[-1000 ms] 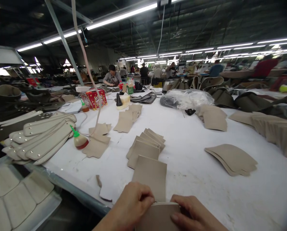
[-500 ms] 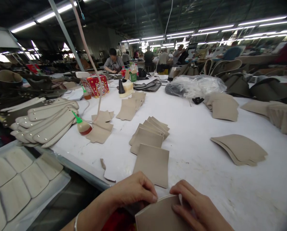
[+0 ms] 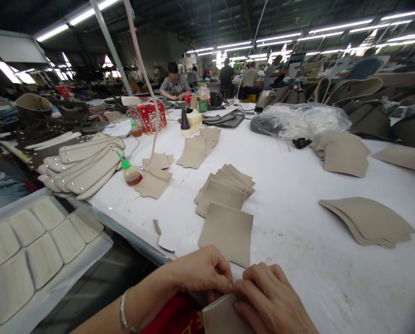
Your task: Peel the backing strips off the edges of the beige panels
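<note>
In the head view, the panel (image 3: 224,316) is located at the bottom of the frame, under both hands, and is partly cut off by the frame edge. The left hand (image 3: 207,273) is closed to a narrow pinch at the upper edge. The right hand (image 3: 268,294) grips the same edge just beside it, fingers curled and thumb in front. This close spacing probably keeps the edge aligned and prevents slipping; the edge appears layered. On the table (image 3: 290,241), the square (image 3: 228,232) lies beyond the hands, overlapping the fan (image 3: 224,192). The fan is staggered, exposing each edge, presumably for easy separation. The curved pieces (image 3: 367,220) lie well apart at the right, likely to keep shapes sorted. The bottle (image 3: 131,176) rests tilted near the straps (image 3: 89,169), nozzle (image 3: 122,159) raised; this attitude probably holds the liquid (image 3: 135,179) clear of the tip.
</note>
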### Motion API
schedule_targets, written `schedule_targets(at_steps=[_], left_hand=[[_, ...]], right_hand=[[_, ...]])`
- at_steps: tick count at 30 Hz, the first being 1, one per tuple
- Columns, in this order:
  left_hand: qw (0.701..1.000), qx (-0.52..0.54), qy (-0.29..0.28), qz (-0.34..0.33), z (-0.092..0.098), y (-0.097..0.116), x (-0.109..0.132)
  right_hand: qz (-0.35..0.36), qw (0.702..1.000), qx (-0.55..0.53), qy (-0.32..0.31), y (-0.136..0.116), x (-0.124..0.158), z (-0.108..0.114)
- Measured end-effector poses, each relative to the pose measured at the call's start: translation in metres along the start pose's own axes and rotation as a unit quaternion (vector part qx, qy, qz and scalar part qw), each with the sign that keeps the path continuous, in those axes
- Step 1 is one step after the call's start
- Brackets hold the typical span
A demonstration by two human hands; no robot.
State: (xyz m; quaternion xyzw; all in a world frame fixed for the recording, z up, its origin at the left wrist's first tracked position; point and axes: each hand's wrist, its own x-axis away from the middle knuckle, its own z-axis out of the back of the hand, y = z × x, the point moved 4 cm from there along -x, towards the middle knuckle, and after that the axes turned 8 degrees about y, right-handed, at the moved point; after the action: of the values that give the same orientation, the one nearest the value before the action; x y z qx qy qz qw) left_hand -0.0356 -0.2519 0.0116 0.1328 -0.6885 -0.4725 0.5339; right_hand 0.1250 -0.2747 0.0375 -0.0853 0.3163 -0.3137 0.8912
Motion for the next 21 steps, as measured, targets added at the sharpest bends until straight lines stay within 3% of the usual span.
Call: schedule_targets(at_steps=[5,9,13,15,19,21], left_hand=[[1.000,-0.010,0.003,-0.024,-0.009,-0.004,-0.004],[0.993,-0.074,0.030,-0.092,-0.015,-0.001,-0.005],[0.979,-0.136,0.064,-0.141,-0.016,0.007,-0.004],[0.970,-0.170,0.080,-0.155,-0.014,0.015,-0.004],[0.951,-0.231,0.127,-0.163,0.005,0.032,-0.004],[0.953,-0.237,0.107,-0.155,0.013,0.035,-0.003]], right_hand=[[0.004,1.000,-0.011,-0.020,0.000,-0.001,0.001],[0.011,1.000,-0.020,0.004,0.002,-0.004,0.000],[0.045,0.998,0.038,0.000,0.006,-0.009,-0.003],[0.068,0.996,0.065,-0.014,0.005,-0.012,-0.002],[0.044,0.997,0.058,-0.040,-0.002,-0.011,0.007],[0.061,0.996,0.054,-0.037,-0.011,-0.006,0.014]])
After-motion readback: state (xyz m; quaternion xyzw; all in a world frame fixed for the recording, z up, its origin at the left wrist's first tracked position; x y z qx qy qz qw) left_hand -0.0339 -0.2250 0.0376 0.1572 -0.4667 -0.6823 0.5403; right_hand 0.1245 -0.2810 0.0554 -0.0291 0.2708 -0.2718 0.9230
